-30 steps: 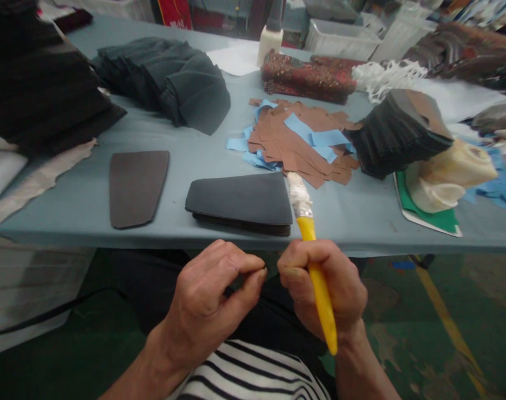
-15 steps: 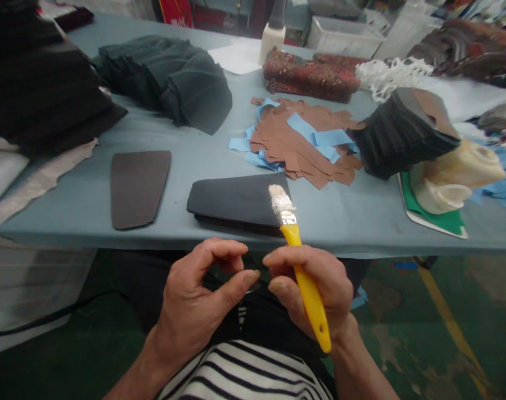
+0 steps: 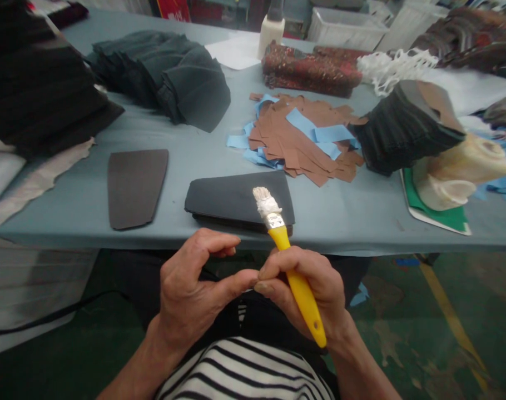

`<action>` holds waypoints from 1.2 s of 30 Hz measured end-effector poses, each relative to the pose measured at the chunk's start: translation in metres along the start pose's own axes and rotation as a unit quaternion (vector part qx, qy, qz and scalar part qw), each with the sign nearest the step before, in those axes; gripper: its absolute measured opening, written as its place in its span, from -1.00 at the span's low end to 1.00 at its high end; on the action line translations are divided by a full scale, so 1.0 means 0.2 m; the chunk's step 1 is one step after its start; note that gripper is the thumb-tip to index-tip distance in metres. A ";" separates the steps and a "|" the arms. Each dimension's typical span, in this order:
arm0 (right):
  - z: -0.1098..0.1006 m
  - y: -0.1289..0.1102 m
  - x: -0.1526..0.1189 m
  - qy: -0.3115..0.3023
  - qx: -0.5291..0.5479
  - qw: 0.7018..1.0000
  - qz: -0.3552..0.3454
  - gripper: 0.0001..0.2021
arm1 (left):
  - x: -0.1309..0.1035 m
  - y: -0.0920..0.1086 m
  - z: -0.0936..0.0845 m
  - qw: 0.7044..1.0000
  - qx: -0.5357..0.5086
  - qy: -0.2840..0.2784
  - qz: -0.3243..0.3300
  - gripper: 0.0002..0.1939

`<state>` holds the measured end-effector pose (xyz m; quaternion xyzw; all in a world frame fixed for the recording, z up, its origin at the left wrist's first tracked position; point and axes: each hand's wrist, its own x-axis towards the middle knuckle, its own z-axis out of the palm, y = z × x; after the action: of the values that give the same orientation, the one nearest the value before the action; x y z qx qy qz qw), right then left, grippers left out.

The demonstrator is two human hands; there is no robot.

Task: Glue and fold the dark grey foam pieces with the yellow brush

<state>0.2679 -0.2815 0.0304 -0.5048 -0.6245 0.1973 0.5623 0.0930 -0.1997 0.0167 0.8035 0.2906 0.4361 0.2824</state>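
Note:
My right hand (image 3: 309, 283) holds a yellow-handled paintbrush (image 3: 283, 239), its bristles pointing away from me and coated in something white. The right thumb and index fingertips pinch at the tip of my left thumb. My left hand (image 3: 198, 283) is open, index finger and thumb spread apart with nothing between them. Just beyond both hands, a stack of dark trapezoid pieces (image 3: 228, 194) lies near the table's front edge, partly behind the brush. A brownish-grey piece (image 3: 137, 188) lies flat to its left.
Brown and blue strips (image 3: 273, 125) are heaped mid-table. A stack of dark pieces (image 3: 403, 130) leans at right, near a yellowish container (image 3: 440, 189) on a green board (image 3: 455, 218). Dark fabric piles (image 3: 165, 78) stand at left. Behind are a bottle (image 3: 271, 33) and a red-brown roll (image 3: 309, 72).
My right hand and the brush have shifted left, and its fingertips now touch my left thumb. The left index finger has lifted further from the thumb.

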 end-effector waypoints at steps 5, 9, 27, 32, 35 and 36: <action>0.02 0.01 -0.04 0.019 0.055 0.998 0.039 -0.74 | 0.04 0.02 0.02 0.999 -0.019 -0.039 -0.015 -0.61; 0.03 0.01 -0.08 0.056 0.092 0.992 0.073 -0.74 | 0.04 0.03 0.04 0.998 -0.047 -0.041 -0.025 -0.62; -0.02 0.02 -0.05 0.006 -0.129 0.991 -0.036 -0.69 | 0.01 0.05 0.00 0.993 0.052 -0.054 -0.096 -0.46; -0.03 0.02 -0.05 -0.064 -0.077 0.994 -0.037 -0.85 | 0.03 0.06 0.00 0.994 0.088 -0.059 -0.032 -0.51; -0.01 0.02 -0.07 -0.067 -0.041 0.997 -0.015 -0.91 | 0.05 0.07 -0.01 0.991 0.119 -0.051 0.036 -0.57; 0.00 0.01 -0.07 -0.065 -0.038 0.997 -0.006 -0.91 | 0.05 0.07 -0.01 0.988 0.132 -0.050 0.059 -0.57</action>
<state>0.2676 -0.2933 0.0213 -0.5082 -0.6698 0.2021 0.5022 0.0982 -0.2011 0.0322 0.8701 0.2833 0.3693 0.1620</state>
